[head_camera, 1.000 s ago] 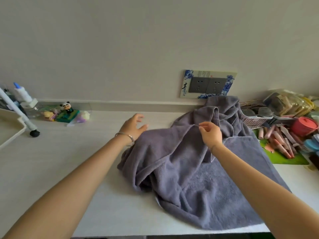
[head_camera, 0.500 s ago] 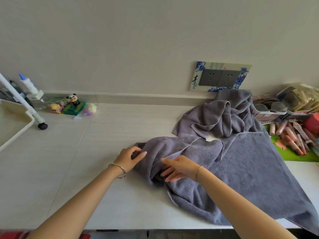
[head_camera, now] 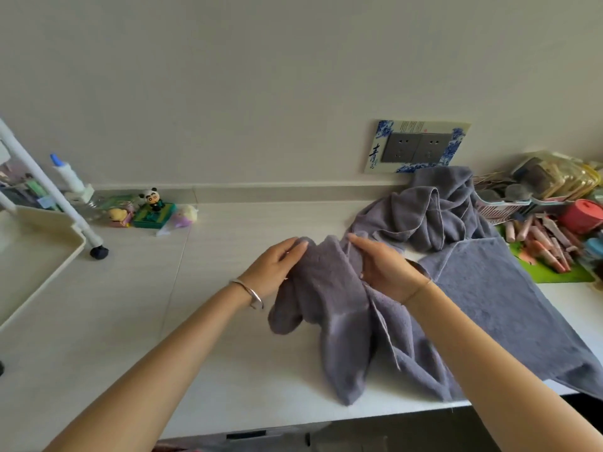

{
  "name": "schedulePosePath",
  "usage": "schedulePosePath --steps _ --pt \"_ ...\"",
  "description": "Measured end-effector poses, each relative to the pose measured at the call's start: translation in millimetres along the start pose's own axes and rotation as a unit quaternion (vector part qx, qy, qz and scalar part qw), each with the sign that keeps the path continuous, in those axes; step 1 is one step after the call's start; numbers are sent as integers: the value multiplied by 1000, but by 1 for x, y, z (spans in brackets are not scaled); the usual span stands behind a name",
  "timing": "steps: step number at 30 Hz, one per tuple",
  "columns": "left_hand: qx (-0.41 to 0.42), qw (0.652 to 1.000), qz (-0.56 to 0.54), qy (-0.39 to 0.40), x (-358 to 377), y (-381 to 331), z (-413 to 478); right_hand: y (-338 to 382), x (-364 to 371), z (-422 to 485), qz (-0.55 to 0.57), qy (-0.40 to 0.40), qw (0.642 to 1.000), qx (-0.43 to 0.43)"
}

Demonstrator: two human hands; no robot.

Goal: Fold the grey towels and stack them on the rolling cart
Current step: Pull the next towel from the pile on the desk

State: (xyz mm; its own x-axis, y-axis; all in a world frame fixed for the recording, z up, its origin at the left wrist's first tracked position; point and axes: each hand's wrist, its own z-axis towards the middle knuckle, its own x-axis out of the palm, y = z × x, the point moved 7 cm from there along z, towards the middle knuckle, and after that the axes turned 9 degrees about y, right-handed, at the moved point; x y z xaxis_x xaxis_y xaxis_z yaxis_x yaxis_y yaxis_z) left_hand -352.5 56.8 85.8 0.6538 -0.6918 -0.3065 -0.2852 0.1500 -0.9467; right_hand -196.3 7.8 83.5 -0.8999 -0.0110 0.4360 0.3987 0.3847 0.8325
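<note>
While the grey towel (head_camera: 329,288) lies bunched on the white counter (head_camera: 195,321), I see the left hand (head_camera: 277,265) and right hand (head_camera: 381,269) gripping its far end, fingers closed on cloth. The rolling cart (head_camera: 42,243) stands well left.

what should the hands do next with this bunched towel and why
Probably draw the left hand and right hand apart to spread the grey towel: both grip its bunched top close together, and the rest lies crumpled on the counter, too wadded to fold.
</note>
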Motion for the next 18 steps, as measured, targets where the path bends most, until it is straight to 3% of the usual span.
schedulePosePath --steps 2,6,9,12,15,18 --pt "19 999 -21 -31 -21 -26 -3 32 20 3 33 29 998 -35" --pt "-10 994 -44 -96 -65 -28 -16 54 41 26 27 -5 996 -83" --pt "-107 983 -82 -124 -86 15 -38 16 33 52 -76 -35 996 -26" --pt "-152 978 -11 -140 -96 63 -62 -41 32 62 -38 11 997 67" --pt "-174 979 6 -102 -76 93 -82 -87 23 56 -130 -27 981 140" --pt "-219 976 17 14 -31 118 -91 -119 21 53 -138 -16 975 174"
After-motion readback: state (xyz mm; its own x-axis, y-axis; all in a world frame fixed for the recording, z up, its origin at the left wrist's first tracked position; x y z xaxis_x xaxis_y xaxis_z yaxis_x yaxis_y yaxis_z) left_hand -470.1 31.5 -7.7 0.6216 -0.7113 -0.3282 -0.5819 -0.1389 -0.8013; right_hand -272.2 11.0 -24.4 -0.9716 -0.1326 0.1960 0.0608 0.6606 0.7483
